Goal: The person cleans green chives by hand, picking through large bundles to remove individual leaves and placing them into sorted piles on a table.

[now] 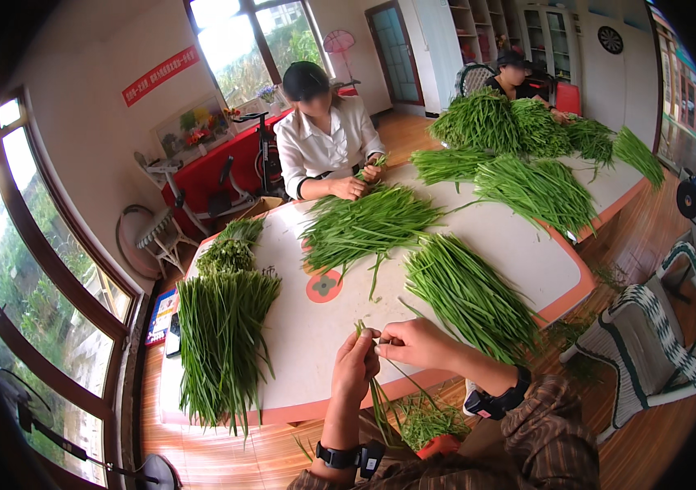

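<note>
Over the near edge of the table, my left hand (pixel 353 363) is closed around a few garlic chives (pixel 379 402), whose long leaves hang below it. Touching it from the right, my right hand (pixel 415 343) pinches a chive stalk between thumb and fingertips. A thick pile of garlic chives (pixel 470 294) lies just beyond my right hand. On the left side of the table another bundle (pixel 227 343) hangs over the edge, with a smaller heap (pixel 229 249) behind it.
Opposite me a person in white (pixel 327 139) handles chives over a central pile (pixel 368 224). Another person (pixel 511 77) sits behind large heaps (pixel 499 122) at the far right. Green scraps (pixel 428 420) lie below me in a red container (pixel 442 445). A woven chair (pixel 658 335) stands right.
</note>
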The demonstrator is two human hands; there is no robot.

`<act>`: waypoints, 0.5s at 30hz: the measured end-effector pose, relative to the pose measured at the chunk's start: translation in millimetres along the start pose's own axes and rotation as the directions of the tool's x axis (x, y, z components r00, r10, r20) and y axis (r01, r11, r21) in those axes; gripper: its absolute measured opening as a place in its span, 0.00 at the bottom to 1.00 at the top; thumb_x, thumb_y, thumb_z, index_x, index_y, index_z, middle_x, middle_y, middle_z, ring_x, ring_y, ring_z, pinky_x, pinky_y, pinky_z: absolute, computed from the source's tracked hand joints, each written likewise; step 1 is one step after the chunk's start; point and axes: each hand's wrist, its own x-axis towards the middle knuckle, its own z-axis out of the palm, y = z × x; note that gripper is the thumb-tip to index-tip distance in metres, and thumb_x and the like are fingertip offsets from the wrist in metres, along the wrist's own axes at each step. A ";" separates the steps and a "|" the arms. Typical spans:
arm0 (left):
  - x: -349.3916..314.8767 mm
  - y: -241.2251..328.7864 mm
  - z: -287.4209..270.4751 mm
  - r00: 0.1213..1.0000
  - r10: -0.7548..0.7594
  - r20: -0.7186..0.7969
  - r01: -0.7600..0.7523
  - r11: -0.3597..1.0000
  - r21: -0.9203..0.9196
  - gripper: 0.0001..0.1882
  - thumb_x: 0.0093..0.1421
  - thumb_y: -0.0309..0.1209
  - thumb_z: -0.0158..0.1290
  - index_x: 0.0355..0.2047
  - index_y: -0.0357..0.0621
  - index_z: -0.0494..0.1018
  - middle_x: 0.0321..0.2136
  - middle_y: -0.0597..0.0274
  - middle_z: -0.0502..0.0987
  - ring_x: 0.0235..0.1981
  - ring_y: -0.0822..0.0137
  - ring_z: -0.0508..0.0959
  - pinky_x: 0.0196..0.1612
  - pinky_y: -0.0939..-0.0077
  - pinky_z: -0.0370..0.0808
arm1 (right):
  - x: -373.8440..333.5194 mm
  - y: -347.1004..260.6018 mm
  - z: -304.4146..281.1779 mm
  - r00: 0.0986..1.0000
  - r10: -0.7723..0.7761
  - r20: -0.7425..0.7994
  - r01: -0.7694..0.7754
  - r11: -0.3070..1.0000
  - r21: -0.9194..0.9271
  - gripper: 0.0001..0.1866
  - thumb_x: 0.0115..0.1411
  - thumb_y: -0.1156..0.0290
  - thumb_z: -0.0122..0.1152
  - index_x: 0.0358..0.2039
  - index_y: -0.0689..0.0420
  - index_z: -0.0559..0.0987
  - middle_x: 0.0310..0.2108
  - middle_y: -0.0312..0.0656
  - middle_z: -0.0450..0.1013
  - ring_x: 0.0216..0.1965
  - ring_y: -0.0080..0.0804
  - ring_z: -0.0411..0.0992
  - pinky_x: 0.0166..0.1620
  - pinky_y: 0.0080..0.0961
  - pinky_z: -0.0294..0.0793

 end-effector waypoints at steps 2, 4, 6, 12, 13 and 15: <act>-2.5 1.0 -4.8 0.999 -0.021 0.024 0.020 0.999 0.038 0.10 0.62 0.34 0.41 0.31 0.41 0.67 0.14 0.74 0.58 0.12 0.81 0.54 0.14 0.87 0.51 | 2.1 1.2 -5.7 0.996 -0.066 -0.051 0.069 0.996 0.063 0.09 0.53 0.68 0.56 0.31 0.59 0.76 0.18 0.41 0.71 0.19 0.28 0.70 0.26 0.23 0.69; -7.4 3.9 -3.6 0.998 -0.033 0.054 0.027 0.993 0.116 0.10 0.62 0.34 0.41 0.31 0.41 0.67 0.15 0.73 0.60 0.13 0.80 0.56 0.16 0.87 0.53 | 3.5 0.7 -13.4 0.996 -0.072 -0.059 0.077 0.994 0.076 0.09 0.53 0.69 0.56 0.33 0.59 0.75 0.20 0.41 0.72 0.21 0.29 0.70 0.27 0.23 0.69; -10.4 5.5 -1.9 0.994 -0.087 0.067 0.069 0.970 0.235 0.12 0.62 0.35 0.40 0.31 0.39 0.67 0.20 0.65 0.68 0.18 0.74 0.67 0.25 0.83 0.65 | 5.9 2.0 -17.4 0.988 -0.145 -0.053 0.148 0.987 0.067 0.11 0.54 0.72 0.53 0.39 0.59 0.74 0.28 0.42 0.73 0.28 0.31 0.72 0.32 0.24 0.70; -14.4 8.6 5.7 0.963 -0.180 0.201 0.129 0.961 0.244 0.14 0.62 0.36 0.40 0.34 0.37 0.68 0.25 0.62 0.72 0.29 0.68 0.75 0.38 0.75 0.71 | 15.2 15.6 -21.2 0.968 -0.177 0.178 0.142 0.971 0.194 0.11 0.55 0.69 0.51 0.36 0.59 0.75 0.29 0.45 0.74 0.29 0.35 0.72 0.35 0.27 0.69; -14.6 8.9 5.7 0.958 -0.206 0.201 0.145 0.949 0.281 0.14 0.63 0.36 0.40 0.34 0.37 0.68 0.23 0.64 0.71 0.26 0.69 0.74 0.36 0.76 0.72 | 15.7 16.1 -24.4 0.949 -0.118 0.294 0.062 0.980 0.191 0.10 0.55 0.69 0.51 0.35 0.60 0.75 0.27 0.45 0.74 0.28 0.34 0.72 0.34 0.26 0.69; -13.3 9.0 3.8 0.953 -0.214 0.217 0.143 0.942 0.303 0.14 0.62 0.36 0.40 0.34 0.37 0.68 0.21 0.66 0.70 0.23 0.72 0.72 0.31 0.78 0.71 | 13.8 17.5 -28.9 0.953 -0.092 0.289 0.039 0.982 0.183 0.10 0.53 0.69 0.53 0.32 0.60 0.76 0.24 0.45 0.74 0.26 0.31 0.72 0.32 0.25 0.69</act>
